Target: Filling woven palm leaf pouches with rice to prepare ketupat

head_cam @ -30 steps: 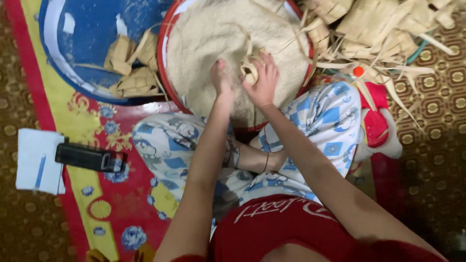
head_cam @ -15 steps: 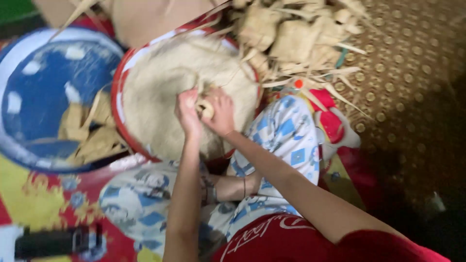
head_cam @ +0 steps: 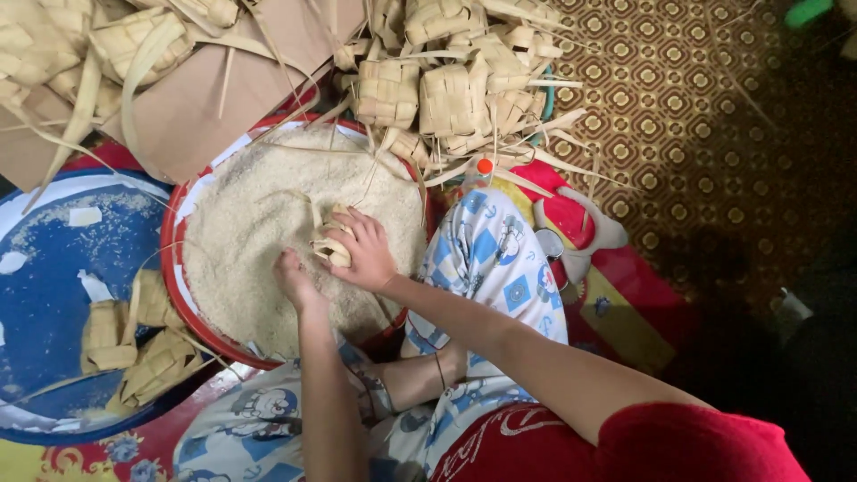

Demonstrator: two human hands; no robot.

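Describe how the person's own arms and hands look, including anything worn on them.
Both arms are bare from the hands up. The left hand and right hand wear no gloves or rings that can be seen. A red sleeve covers the right upper arm. No watch or bracelet shows on either wrist.

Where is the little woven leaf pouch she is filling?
In the head view, the woven leaf pouch sits in the right hand over the middle of the red basin of rice, with the left hand just beside it.

Red-rimmed basin (head_cam: pixel 170 259) of off-white rice (head_cam: pixel 259 223), blue tray (head_cam: pixel 45 295), tan woven pouches (head_cam: pixel 446 89), brown geometric carpet (head_cam: pixel 696 134)
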